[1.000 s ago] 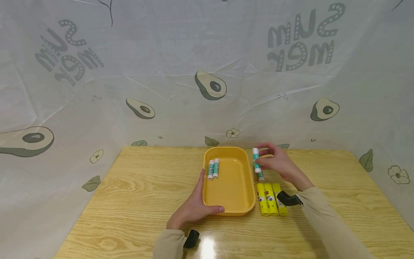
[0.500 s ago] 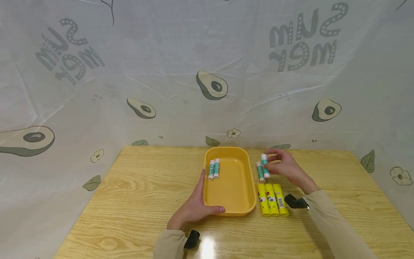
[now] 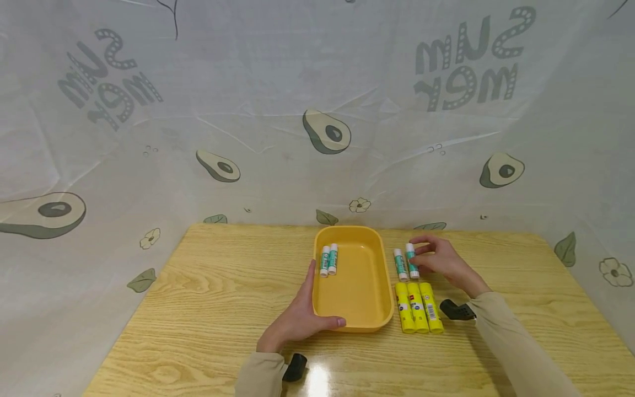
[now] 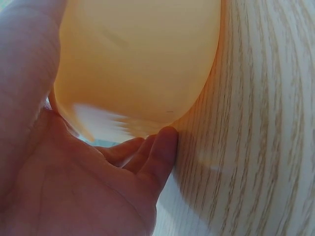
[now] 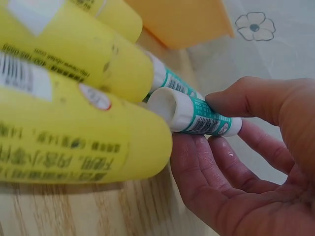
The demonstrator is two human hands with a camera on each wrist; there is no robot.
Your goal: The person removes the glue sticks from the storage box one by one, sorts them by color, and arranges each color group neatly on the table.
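Observation:
My right hand [image 3: 441, 261] pinches a small white-and-teal glue stick [image 3: 412, 260] between thumb and fingers, close over the table. Another white-and-teal glue stick [image 3: 400, 264] lies just left of it, by the tray's right wall. In the right wrist view the held glue stick [image 5: 204, 118] points its white end at the yellow tubes. My left hand [image 3: 296, 318] holds the yellow tray [image 3: 353, 322] at its near left corner, thumb along the front and fingers up the left side. The left wrist view shows fingertips [image 4: 165, 142] against the tray's wall. Two matching glue sticks [image 3: 329, 260] lie inside, at the left.
Three larger yellow tubes [image 3: 418, 307] lie side by side right of the tray, on the near side of the small glue sticks. A pale printed curtain [image 3: 270, 182] hangs behind the wooden table [image 3: 213, 292].
My right hand has moved right and down with its glue stick, from above the lying one to beside it. The lying glue stick is now uncovered. My left hand stays on the tray.

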